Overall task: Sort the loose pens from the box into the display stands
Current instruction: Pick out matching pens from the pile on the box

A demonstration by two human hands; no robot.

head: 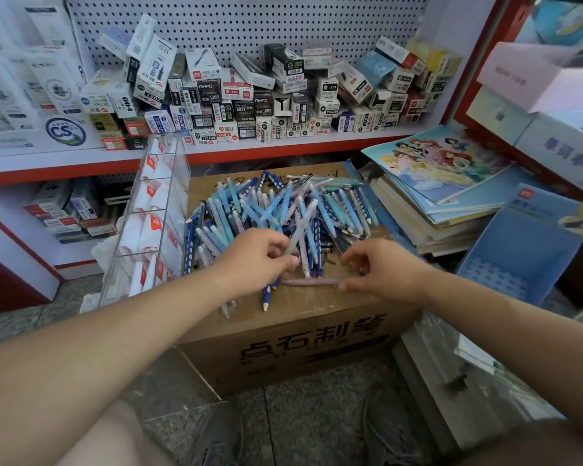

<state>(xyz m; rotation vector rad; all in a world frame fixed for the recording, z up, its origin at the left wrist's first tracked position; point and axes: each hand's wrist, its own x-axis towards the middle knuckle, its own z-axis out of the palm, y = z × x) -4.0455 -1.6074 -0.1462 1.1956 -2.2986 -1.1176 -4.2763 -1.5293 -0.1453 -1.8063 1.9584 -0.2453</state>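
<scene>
A heap of loose pens [276, 210], mostly blue, pale blue and lilac, lies on top of a closed brown cardboard box [317, 344]. My left hand [256, 257] grips a pale lilac pen [298, 233] at the near edge of the heap, and more pen tips stick out below its palm. My right hand [381, 267] pinches the end of a pink pen [312, 281] that lies flat on the box top. A clear acrylic display stand [152, 216] with several tiers leans at the box's left. A blue cardboard display stand [525, 250] sits at the right.
Behind the box, a red-edged shelf [283, 149] under a pegboard holds several small pen boxes. A stack of notebooks and colouring books [441, 196] lies right of the pens. White cartons stand at the far left and right. The floor in front is grey stone.
</scene>
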